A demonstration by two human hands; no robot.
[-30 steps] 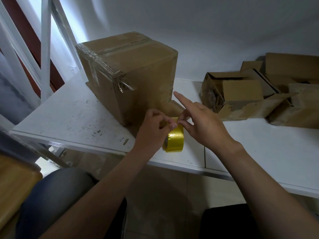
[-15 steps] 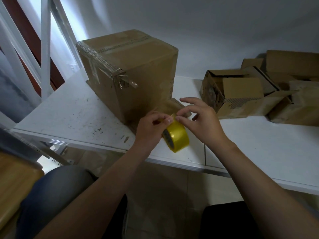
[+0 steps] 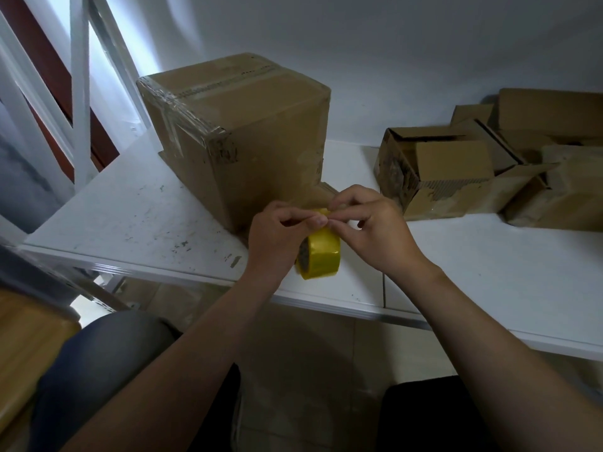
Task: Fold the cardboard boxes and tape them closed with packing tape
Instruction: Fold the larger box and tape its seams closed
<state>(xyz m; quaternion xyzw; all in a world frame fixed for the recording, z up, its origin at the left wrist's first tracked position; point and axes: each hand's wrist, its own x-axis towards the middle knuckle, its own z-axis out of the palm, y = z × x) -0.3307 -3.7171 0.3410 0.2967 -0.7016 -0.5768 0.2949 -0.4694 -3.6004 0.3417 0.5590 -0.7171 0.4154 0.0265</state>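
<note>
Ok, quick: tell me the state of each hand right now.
Left hand: closed, gripping the yellow tape roll.
Right hand: fingertips pinching at the top of the same roll.

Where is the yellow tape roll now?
In the head view, the tape roll is near the centre, held by the left hand and right hand, just before the taped box.

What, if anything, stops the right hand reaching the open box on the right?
Likely nothing, so yes: only bare table lies between the right hand and the open box. It pinches the tape roll, though, and would need to let go.
</note>
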